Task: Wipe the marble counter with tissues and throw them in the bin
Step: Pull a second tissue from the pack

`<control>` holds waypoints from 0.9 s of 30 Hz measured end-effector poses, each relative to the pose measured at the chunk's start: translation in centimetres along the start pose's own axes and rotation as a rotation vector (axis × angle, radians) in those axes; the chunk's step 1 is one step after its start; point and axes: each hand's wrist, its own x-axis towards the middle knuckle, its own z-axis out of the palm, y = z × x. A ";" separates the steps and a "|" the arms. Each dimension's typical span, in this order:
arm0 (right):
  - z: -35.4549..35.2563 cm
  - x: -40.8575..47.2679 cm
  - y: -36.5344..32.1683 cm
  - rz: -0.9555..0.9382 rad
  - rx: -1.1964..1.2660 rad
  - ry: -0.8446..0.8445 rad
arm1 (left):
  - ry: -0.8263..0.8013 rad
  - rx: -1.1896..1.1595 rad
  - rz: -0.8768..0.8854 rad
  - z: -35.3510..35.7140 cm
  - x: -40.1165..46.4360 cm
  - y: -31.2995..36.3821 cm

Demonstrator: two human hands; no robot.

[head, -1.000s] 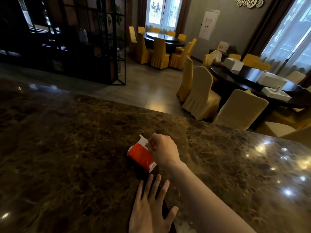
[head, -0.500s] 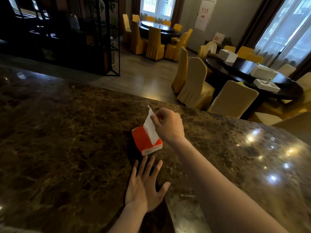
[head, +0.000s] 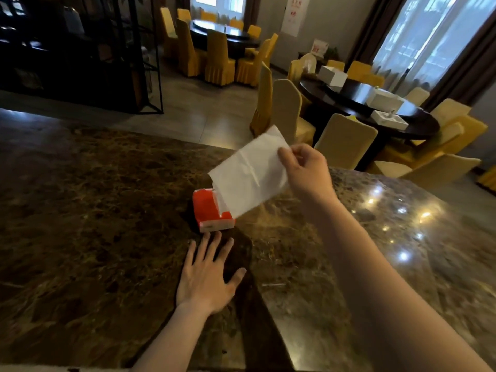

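Counter: brown veined marble counter (head: 94, 210) fills the view, bare for wiping.
Left hand: left hand (head: 208, 277) at 6 o'clock, empty, fingers spread flat, likely steadying.
Right hand: right hand (head: 306, 170) at 1 o'clock, pinching the tissue's corner.
Tissue: white paper tissue (head: 249, 173) lifted above the pack.
Pack: red-and-white soft tissue pack (head: 209, 210) mid-counter, within reach.
Bin: unseen.
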 end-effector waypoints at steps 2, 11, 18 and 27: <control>-3.5 -1.6 3.0 0.195 0.056 -0.041 | 0.009 -0.003 -0.002 0.3 0.1 -0.1; -14.3 -10.8 14.6 0.637 0.018 0.286 | 0.006 0.004 -0.005 0.7 0.3 -0.1; -6.9 -15.5 14.5 -0.005 -0.412 0.008 | -0.009 0.026 0.010 0.5 0.0 -0.1; -2.1 -18.8 17.8 0.035 -0.824 -0.398 | -0.001 0.027 0.008 0.6 0.2 -0.1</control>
